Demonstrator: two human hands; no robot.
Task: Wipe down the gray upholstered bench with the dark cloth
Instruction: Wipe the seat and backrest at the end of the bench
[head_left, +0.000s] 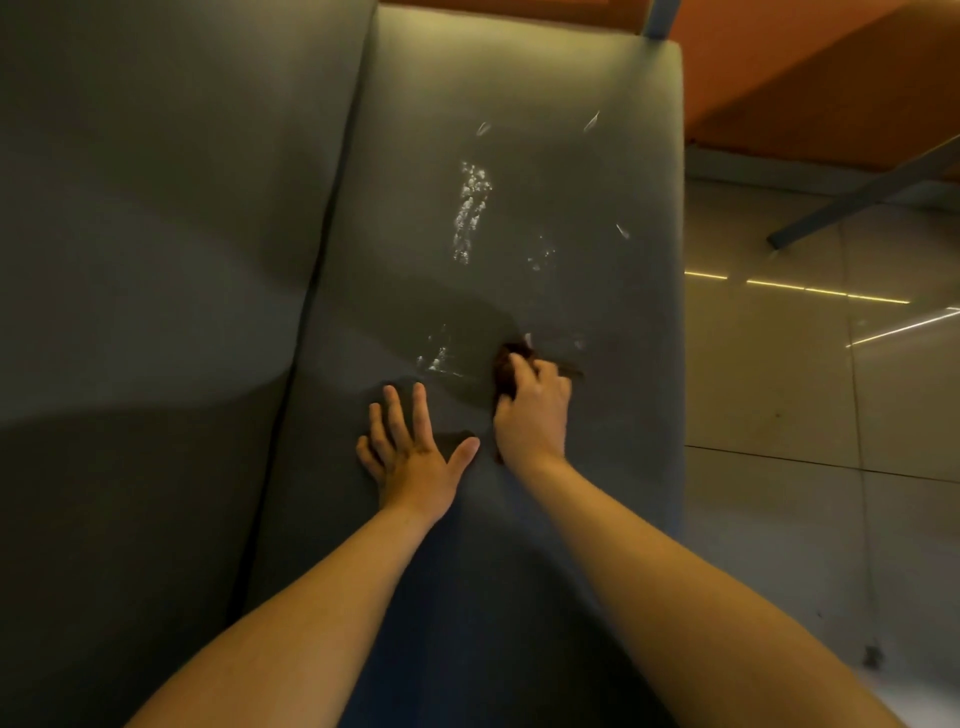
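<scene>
Gray upholstery fills the view; the bench (519, 208) seat carries whitish streaks (470, 208) ahead of the hands. The right hand (532, 410) has its fingers curled round the dark cloth (506, 371), bunched and pressed to the seat; the left hand (410, 452) lies flat beside it, fingers spread. Wiping looks underway near the front; the next stroke likely needs pushing forward across those streaks with steady pressure.
</scene>
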